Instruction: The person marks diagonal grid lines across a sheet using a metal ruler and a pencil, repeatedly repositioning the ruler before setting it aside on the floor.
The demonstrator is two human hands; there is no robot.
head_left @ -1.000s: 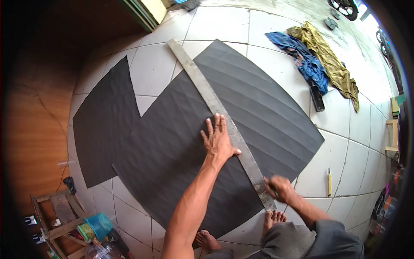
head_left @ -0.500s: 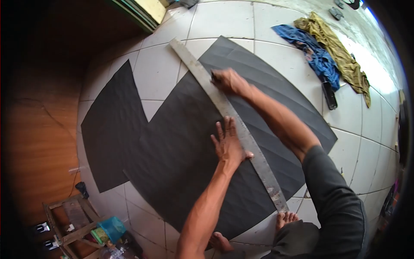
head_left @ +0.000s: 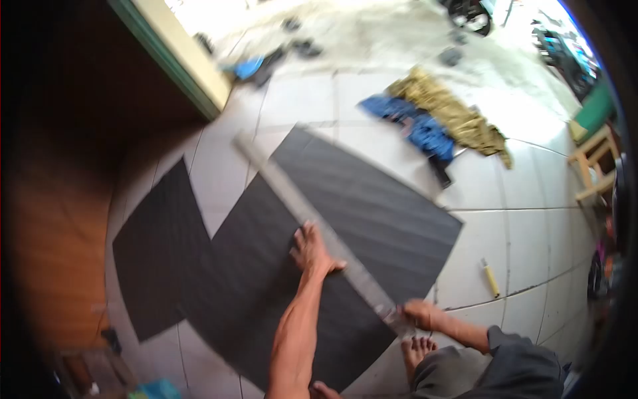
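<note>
Left hand: the left hand (head_left: 309, 249) was released and pressed flat, fingers spread on the dark sheet, thumb reaching across onto the metal straightedge (head_left: 292, 196).
Right hand: the right hand (head_left: 417, 314) was curled beside the straightedge's near end, blurred; whether it grasped anything could not be told.
Straightedge: it lay slantwise over the dark sheet (head_left: 266, 286), its far end past the sheet's far edge and its near end past the near edge, by the toes of the right foot (head_left: 417, 349). Blur hid any markings.
Dark sheet: it was spread on the tiled floor (head_left: 475, 233), its right corner pointing to the floor's right edge. The left forearm covered part of it.
Left section: a dark section (head_left: 153, 259) met it towards the floor's left edge; whether the two were joined or overlapping was hard to make out.
Cutter: a yellow-handled cutter (head_left: 490, 279) lay on the tiles, well apart from the sheet's right corner.
Cloths: a blue cloth (head_left: 432, 133) and an olive cloth (head_left: 458, 113) lay bunched together near the floor's far edge, a black object (head_left: 440, 171) just beside the blue one, too blurred to name.
Cut off: the left foot (head_left: 325, 391) at the bottom, and a wheel (head_left: 472, 16) at the top.
</note>
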